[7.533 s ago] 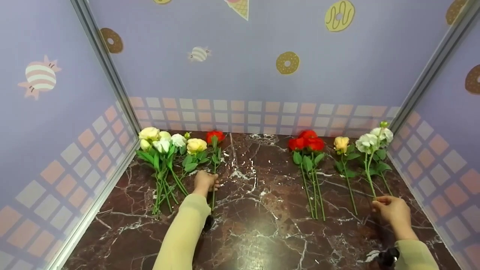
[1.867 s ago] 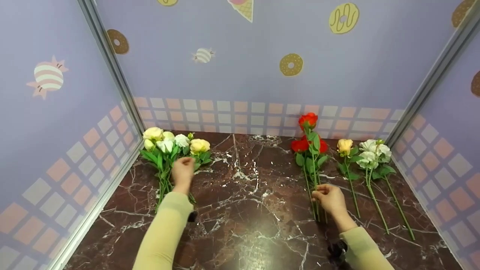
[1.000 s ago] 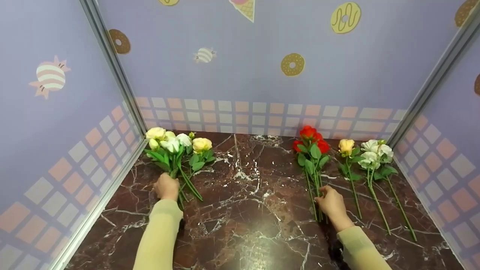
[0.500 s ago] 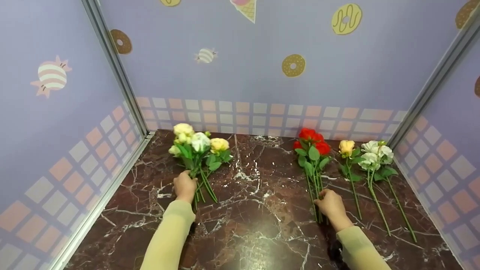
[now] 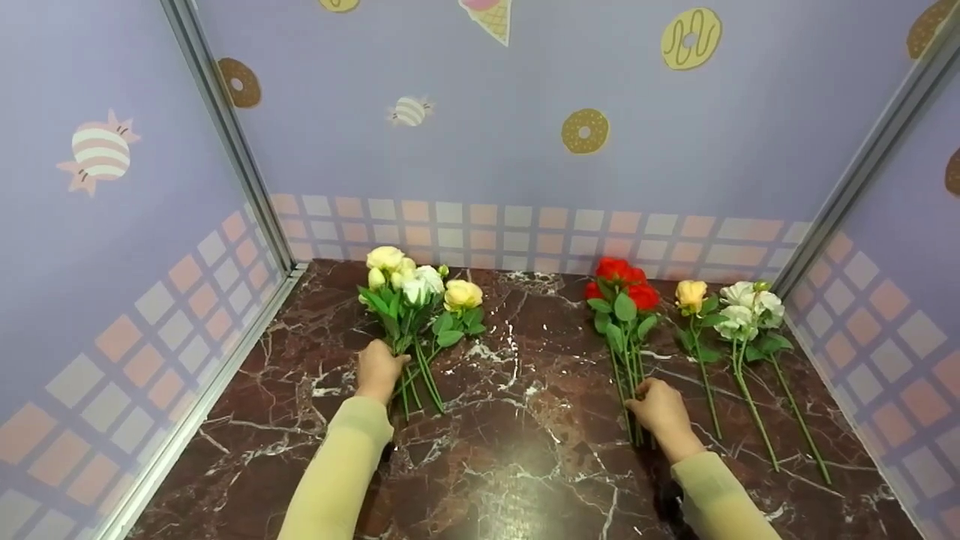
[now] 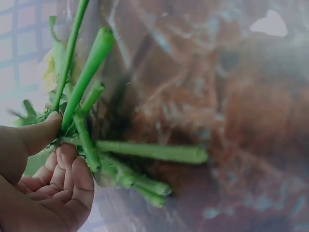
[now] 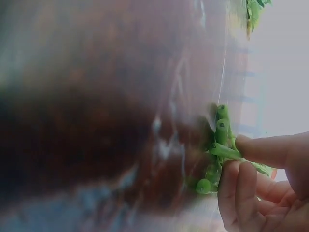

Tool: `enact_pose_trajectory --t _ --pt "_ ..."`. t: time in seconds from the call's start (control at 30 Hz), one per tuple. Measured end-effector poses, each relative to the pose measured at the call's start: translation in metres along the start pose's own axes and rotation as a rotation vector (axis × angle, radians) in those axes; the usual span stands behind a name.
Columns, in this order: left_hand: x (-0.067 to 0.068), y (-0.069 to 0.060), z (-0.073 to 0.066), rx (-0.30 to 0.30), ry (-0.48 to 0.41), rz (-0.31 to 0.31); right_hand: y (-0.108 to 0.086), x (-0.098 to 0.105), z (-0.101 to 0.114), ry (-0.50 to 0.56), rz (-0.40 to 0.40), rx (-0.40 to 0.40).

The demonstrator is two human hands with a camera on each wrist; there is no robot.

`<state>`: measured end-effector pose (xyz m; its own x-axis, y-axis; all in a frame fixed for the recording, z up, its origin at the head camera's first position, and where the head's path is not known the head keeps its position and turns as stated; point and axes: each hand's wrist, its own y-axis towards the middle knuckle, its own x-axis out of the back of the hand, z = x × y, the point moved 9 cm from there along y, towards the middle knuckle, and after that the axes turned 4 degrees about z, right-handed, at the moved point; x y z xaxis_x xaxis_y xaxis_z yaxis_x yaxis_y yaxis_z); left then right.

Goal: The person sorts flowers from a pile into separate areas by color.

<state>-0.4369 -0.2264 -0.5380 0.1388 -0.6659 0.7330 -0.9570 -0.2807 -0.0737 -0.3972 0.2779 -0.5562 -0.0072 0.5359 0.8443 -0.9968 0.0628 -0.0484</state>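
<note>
My left hand (image 5: 379,371) grips the stems of a bunch of white and pale yellow flowers (image 5: 405,285) on the left of the table. In the left wrist view, several green stems (image 6: 152,151) fan out past the thumb and fingers. A yellow rose (image 5: 463,295) lies at the bunch's right side. On the right, my right hand (image 5: 664,412) pinches a stem low in the cluster of red roses (image 5: 626,281). The right wrist view shows that stem (image 7: 227,151) between thumb and fingers, with other cut stem ends beside it.
A single yellow-orange rose (image 5: 691,295) lies right of the red roses. Farther right are white flowers (image 5: 742,311) with long stems. All lie on a dark red marbled table (image 5: 510,457), enclosed by a patterned back wall (image 5: 480,135) and side walls.
The red rose from the left now lies with the red cluster. My right hand left the white flowers for the red stems. My left hand took the white and yellow bunch and slid it right.
</note>
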Motion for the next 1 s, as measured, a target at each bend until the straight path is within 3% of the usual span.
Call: enact_pose_trajectory --t 0.2,0.3,0.43,0.57,0.67,0.77,0.87,1.0 --pt "0.006 0.003 0.005 0.046 -0.031 0.038 0.000 0.000 0.000 -0.002 -0.003 0.009" --pt "0.005 0.004 0.008 0.095 -0.190 0.096 0.000 0.000 0.000 -0.006 -0.004 0.008" --pt "-0.004 0.002 0.011 0.206 -0.512 0.256 0.000 0.001 -0.001 -0.009 -0.003 0.004" --pt "-0.014 -0.006 0.010 0.280 -0.655 0.421 -0.001 -0.001 0.000 -0.006 0.016 -0.004" --pt "-0.021 -0.012 0.007 0.288 -0.625 0.522 -0.002 -0.001 0.001 -0.007 0.028 -0.009" --pt "-0.028 -0.017 0.003 0.289 -0.530 0.591 -0.002 0.000 0.001 -0.012 0.026 -0.013" --pt "-0.033 -0.020 -0.001 0.281 -0.451 0.616 -0.002 0.001 0.001 -0.010 0.010 -0.007" --pt "-0.038 -0.022 -0.009 0.256 -0.488 0.619 -0.001 0.001 0.002 -0.005 -0.005 0.008"
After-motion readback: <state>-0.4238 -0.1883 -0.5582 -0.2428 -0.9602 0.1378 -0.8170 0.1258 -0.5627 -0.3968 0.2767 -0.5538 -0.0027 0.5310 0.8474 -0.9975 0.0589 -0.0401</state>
